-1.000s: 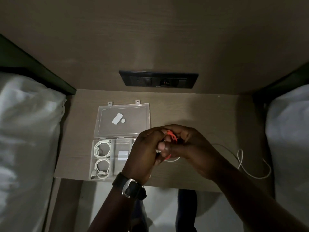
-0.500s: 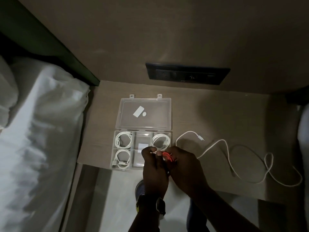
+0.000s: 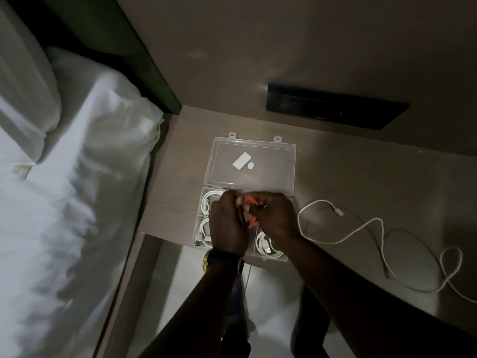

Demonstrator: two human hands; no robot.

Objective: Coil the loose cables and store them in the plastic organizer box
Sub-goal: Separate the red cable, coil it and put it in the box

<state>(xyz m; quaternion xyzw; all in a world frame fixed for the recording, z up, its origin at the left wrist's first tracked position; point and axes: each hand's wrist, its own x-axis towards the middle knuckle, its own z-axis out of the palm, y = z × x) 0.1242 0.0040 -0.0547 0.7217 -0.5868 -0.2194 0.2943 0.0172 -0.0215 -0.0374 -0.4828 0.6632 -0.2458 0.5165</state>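
Together, both hands' fingers (image 3: 241,202) pinching orange cable (image 3: 251,200) over open organizer box (image 3: 293,174).

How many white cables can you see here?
4. Three coiled in the clear box: far-left, near-left and near-right compartments. One loose cable lies on the table to the right. The hands may hide more.

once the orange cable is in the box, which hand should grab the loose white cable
Right. The white cable lies loose on the table right of the box, on the right hand's side. The left hand would have to cross over the box.
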